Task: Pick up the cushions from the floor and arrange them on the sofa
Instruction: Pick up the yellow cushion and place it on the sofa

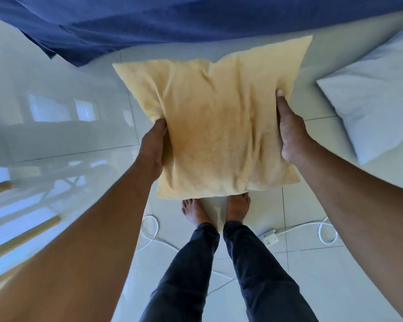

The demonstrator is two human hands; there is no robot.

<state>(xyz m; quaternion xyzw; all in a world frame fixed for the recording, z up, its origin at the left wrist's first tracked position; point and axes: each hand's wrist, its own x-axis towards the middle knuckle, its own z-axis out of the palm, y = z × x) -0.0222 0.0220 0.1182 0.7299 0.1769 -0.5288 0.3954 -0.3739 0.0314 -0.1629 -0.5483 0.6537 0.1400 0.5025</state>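
A yellow cushion (215, 122) is held in the air in front of me, above my bare feet. My left hand (153, 146) grips its left edge and my right hand (290, 133) grips its right edge, thumb on top. A white cushion (377, 94) lies on the tiled floor at the right. Blue fabric (172, 22), likely the sofa's cover, stretches across the top of the view.
A white power strip (270, 238) with looping white cable (328, 231) lies on the glossy tiles behind my feet. More cable (150, 228) curls at the left of my feet. Wooden legs (21, 238) stand at the left edge.
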